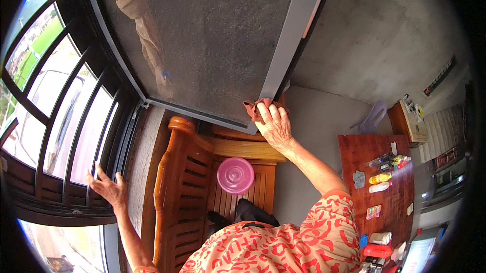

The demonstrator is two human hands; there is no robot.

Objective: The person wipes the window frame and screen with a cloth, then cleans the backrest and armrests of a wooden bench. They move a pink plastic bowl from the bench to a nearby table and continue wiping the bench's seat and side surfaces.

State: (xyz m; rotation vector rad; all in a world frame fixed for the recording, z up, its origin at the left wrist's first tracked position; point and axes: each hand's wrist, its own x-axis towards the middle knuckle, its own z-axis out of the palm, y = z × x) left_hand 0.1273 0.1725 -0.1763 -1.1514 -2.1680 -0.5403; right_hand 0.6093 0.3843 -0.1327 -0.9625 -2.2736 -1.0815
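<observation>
My right hand (274, 125) presses a crumpled reddish-brown cloth (255, 110) against the grey metal frame (280, 58) of an open window sash, close to its lower corner. The sash's dusty dark glass pane (212, 37) spreads across the upper middle, with a knotted beige curtain (142, 26) showing at its left part. On the left, my left hand (109, 189) is raised beside the dark window bars (72, 121), its fingers apart and nothing in it; whether the fingertips touch a bar I cannot tell.
Below me a pink plastic basin (235, 176) sits on the slatted seat of a wooden bench (262, 189). To the right, a reddish wooden table (353, 204) bears bottles and small items. Behind it are a purple plastic chair (374, 117) and a wooden cabinet (402, 123).
</observation>
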